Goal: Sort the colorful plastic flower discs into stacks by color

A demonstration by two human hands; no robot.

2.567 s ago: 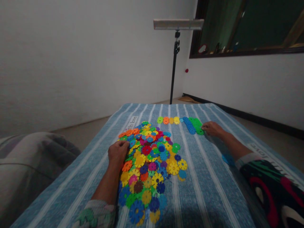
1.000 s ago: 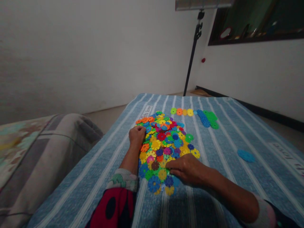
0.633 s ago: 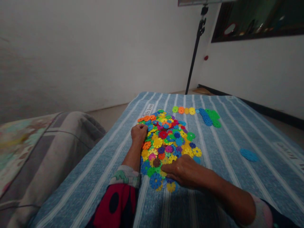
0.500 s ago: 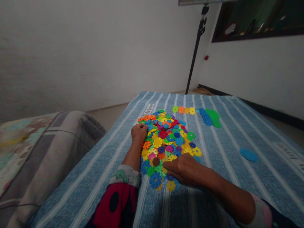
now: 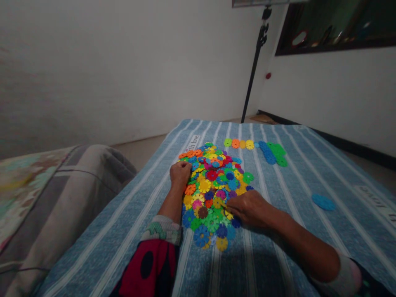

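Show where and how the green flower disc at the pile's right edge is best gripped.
Likely by its outer right rim, coming in from the right: that side of the green flower disc juts past the pile and borders the striped cloth, while other discs crowd its left.

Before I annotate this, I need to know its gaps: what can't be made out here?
Head view:
Left hand: anything inside it, hidden by its curled shape.
Right hand: whether it grips the yellow piece beside it; too small.
Pile of flower-shaped pieces: lower layers, covered by those above.
Panel: upper part, cut off by the picture's top edge.
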